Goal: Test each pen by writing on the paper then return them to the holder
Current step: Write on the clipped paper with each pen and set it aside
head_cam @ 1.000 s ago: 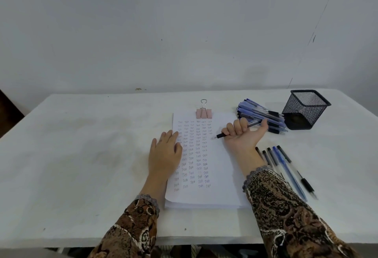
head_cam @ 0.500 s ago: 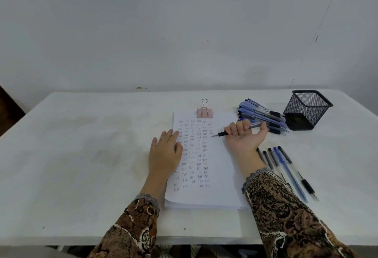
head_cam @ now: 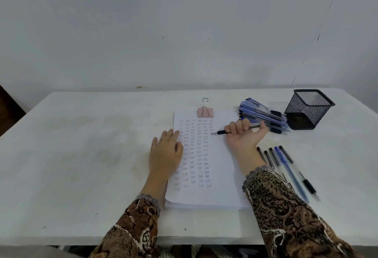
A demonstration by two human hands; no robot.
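Note:
A stack of white paper [head_cam: 223,176] lies in front of me, covered in columns of small written words and clipped at the top by a pink binder clip [head_cam: 205,112]. My left hand [head_cam: 165,151] rests flat on the paper's left edge. My right hand [head_cam: 245,135] lies palm up on the paper's right side, fingers curled round a black-tipped pen [head_cam: 223,132] whose tip points left onto the sheet. A pile of blue pens [head_cam: 263,115] lies beside the black mesh holder [head_cam: 308,109], which looks empty.
Several pens [head_cam: 286,167] lie side by side on the white table [head_cam: 92,155] to the right of my right forearm. A white wall rises behind the table's far edge. The table's front edge runs just under my patterned sleeves.
My right hand has slid a little left and down over the paper with the pen, bringing its tip to the sheet. The left hand has stayed in place.

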